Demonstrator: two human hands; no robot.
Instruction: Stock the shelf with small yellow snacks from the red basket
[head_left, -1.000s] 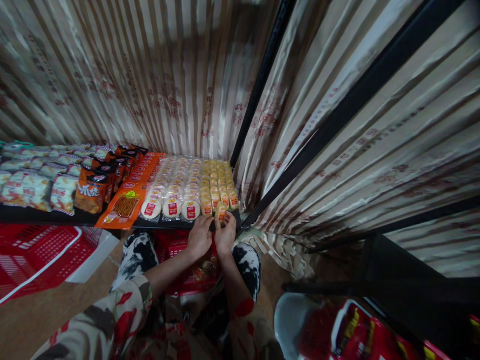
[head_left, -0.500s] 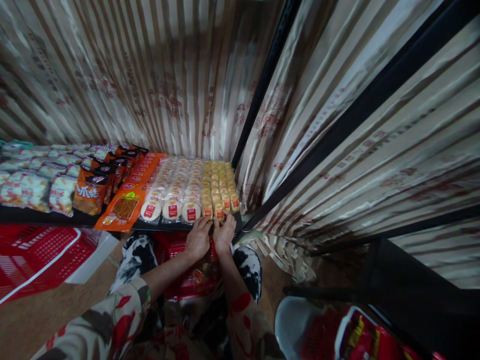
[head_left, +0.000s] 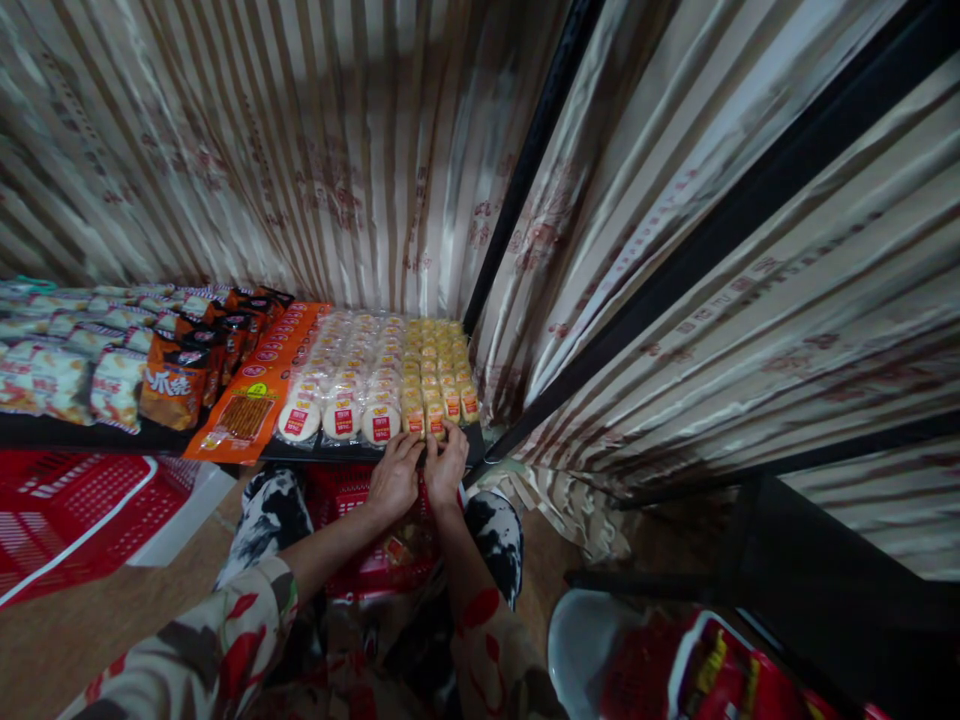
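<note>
Red plastic shows just beneath both wrists: a basket (head_left: pixel 352 495) on the person's lap. Above it the left hand (head_left: pixel 395 476) and right hand (head_left: pixel 445 467) sit side by side, fingertips pinched narrowly on one small yellow packet (head_left: pixel 436 417) at the shelf's front edge (head_left: pixel 315 452); the grip itself is partly hidden. Beyond the fingers run four rows of yellow packets (head_left: pixel 439 360), though the blur makes that count uncertain. Left of the hands lie three rows of round white cakes (head_left: pixel 349 375), then one stack of orange packs (head_left: pixel 259 395).
</note>
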